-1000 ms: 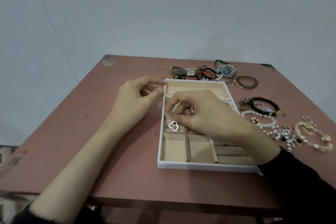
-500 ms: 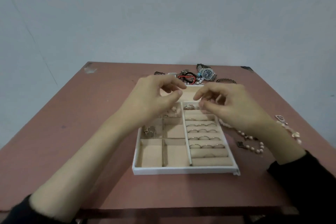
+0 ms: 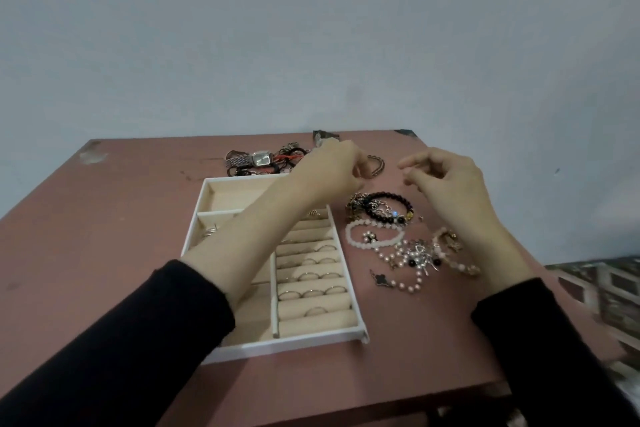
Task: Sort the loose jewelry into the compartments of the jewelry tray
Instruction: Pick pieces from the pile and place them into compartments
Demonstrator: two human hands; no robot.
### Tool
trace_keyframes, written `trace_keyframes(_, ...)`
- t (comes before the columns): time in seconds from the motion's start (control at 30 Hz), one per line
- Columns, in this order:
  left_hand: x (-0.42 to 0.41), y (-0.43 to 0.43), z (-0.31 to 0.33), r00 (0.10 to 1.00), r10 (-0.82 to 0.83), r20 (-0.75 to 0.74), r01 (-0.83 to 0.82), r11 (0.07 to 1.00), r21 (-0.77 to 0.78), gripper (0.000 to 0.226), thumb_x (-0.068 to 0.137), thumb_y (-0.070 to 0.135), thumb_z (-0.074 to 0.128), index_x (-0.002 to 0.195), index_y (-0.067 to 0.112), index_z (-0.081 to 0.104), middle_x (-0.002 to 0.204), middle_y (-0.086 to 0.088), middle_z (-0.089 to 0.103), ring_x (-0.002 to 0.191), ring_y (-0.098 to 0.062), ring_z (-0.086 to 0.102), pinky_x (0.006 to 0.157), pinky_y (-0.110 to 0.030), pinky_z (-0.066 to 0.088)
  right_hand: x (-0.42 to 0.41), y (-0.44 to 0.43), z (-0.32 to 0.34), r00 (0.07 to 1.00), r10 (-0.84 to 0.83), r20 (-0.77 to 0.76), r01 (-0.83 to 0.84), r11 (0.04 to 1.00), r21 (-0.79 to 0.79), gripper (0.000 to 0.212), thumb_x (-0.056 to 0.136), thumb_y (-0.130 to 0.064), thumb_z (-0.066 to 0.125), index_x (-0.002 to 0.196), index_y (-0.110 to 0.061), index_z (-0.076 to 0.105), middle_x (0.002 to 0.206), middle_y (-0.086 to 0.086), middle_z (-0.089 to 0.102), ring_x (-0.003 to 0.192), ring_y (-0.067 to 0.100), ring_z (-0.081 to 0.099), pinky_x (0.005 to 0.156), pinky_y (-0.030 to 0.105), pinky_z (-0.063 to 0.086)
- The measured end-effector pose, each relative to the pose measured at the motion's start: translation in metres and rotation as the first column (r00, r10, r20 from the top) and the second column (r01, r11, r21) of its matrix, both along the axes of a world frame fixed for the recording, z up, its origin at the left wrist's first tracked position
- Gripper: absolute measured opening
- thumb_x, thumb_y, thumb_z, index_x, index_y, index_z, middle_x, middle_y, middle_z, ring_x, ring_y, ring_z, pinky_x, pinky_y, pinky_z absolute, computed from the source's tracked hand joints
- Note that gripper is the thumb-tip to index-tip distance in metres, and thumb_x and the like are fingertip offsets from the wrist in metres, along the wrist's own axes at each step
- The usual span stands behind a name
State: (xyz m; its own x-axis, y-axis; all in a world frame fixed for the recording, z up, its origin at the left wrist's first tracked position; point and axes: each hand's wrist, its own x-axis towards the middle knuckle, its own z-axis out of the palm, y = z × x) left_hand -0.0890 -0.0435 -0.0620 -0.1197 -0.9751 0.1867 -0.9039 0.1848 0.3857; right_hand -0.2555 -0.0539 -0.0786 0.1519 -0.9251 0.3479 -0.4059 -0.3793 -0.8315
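Note:
The white jewelry tray [image 3: 287, 343] with beige lining lies on the reddish table, and several rings [image 3: 311, 293] sit in its ring rolls on the right side. My left forearm crosses over the tray. My left hand [image 3: 329, 172] hovers past the tray's far right corner with its fingers curled, and the fingertips are turned away from me. My right hand [image 3: 446, 184] hovers beside it above a black bead bracelet [image 3: 391, 208], index finger and thumb apart, with nothing seen between them. Loose jewelry lies below: a white bead bracelet [image 3: 374, 241] and a tangled pearl pile [image 3: 419, 258].
A square watch [image 3: 260, 159] and red and black cords lie behind the tray. A brown bracelet [image 3: 378, 165] sits between my hands. A small silver piece [image 3: 209, 230] rests in a left compartment. The table's right edge [image 3: 540, 263] drops to patterned floor.
Both hands have lifted off the tray and moved right and farther back, above the loose jewelry. The view has swung, so the tray now sits left of centre.

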Motion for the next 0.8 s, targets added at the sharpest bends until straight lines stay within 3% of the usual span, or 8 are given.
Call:
trace_keyframes(0.07, -0.001, -0.007, -0.002, 1.0, 0.016, 0.023, -0.016, 0.999, 0.037, 0.016, 0.085, 0.019, 0.063, 0.099, 0.017, 0.07, 0.103, -0.004, 0.069, 0.091, -0.015, 0.06, 0.087, -0.031, 0.05, 0.0, 0.0, 0.0, 1.0, -0.004, 0.016, 0.004, 1.0, 0.01, 0.02, 0.086, -0.012, 0.06, 0.08, -0.03, 0.067, 0.076, -0.002, 0.068, 0.078, 0.009, 0.064, 0.066, 0.014, 0.046)
trace_keyframes(0.23, -0.004, -0.012, 0.0, 1.0, -0.017, 0.022, 0.012, 0.972, 0.233, 0.019, 0.087, 0.017, 0.062, 0.105, 0.015, 0.069, 0.107, -0.003, 0.067, 0.092, -0.014, 0.057, 0.079, -0.022, 0.041, 0.001, 0.0, 0.001, 1.0, 0.018, 0.015, -0.018, 0.999, 0.03, 0.019, 0.087, -0.013, 0.059, 0.081, -0.029, 0.066, 0.076, 0.0, 0.067, 0.069, 0.008, 0.059, 0.059, 0.015, 0.046)
trace_keyframes(0.4, -0.008, -0.018, 0.001, 0.997, -0.034, 0.066, 0.014, 0.958, 0.285, 0.018, 0.087, 0.013, 0.061, 0.103, 0.013, 0.069, 0.105, -0.006, 0.068, 0.093, -0.018, 0.06, 0.079, -0.026, 0.046, 0.003, 0.001, 0.0, 1.0, 0.025, 0.008, -0.026, 0.999, 0.035, 0.02, 0.086, -0.01, 0.06, 0.079, -0.028, 0.066, 0.075, 0.001, 0.066, 0.069, 0.007, 0.059, 0.063, 0.013, 0.046)
trace_keyframes(0.53, -0.008, -0.02, 0.003, 0.993, -0.044, 0.111, 0.003, 0.938, 0.347, 0.022, 0.089, 0.019, 0.06, 0.105, 0.007, 0.068, 0.098, -0.004, 0.064, 0.089, -0.018, 0.056, 0.077, -0.027, 0.043, 0.003, 0.001, -0.001, 0.999, 0.033, 0.017, -0.034, 0.999, 0.04, 0.018, 0.086, -0.01, 0.059, 0.081, -0.025, 0.067, 0.073, 0.001, 0.065, 0.064, 0.005, 0.056, 0.055, 0.007, 0.041)
trace_keyframes(0.7, -0.008, -0.017, 0.005, 0.995, -0.03, 0.092, 0.002, 0.957, 0.29, 0.022, 0.092, 0.02, 0.055, 0.104, 0.004, 0.066, 0.086, -0.004, 0.063, 0.08, -0.016, 0.053, 0.069, -0.025, 0.038, 0.005, 0.001, -0.002, 0.999, 0.032, 0.02, -0.032, 0.999, 0.018, 0.023, 0.086, -0.01, 0.06, 0.075, -0.03, 0.065, 0.071, 0.001, 0.065, 0.067, 0.01, 0.057, 0.056, 0.012, 0.043)
trace_keyframes(0.8, -0.005, -0.014, 0.014, 0.997, 0.007, -0.078, 0.009, 0.98, 0.201, 0.018, 0.093, 0.021, 0.053, 0.099, 0.005, 0.06, 0.095, -0.01, 0.064, 0.081, -0.018, 0.052, 0.071, -0.027, 0.039, 0.005, 0.001, -0.002, 1.0, 0.015, 0.022, -0.015, 1.0, 0.004, 0.023, 0.086, -0.012, 0.059, 0.075, -0.031, 0.064, 0.072, 0.001, 0.066, 0.068, 0.01, 0.058, 0.056, 0.011, 0.043)
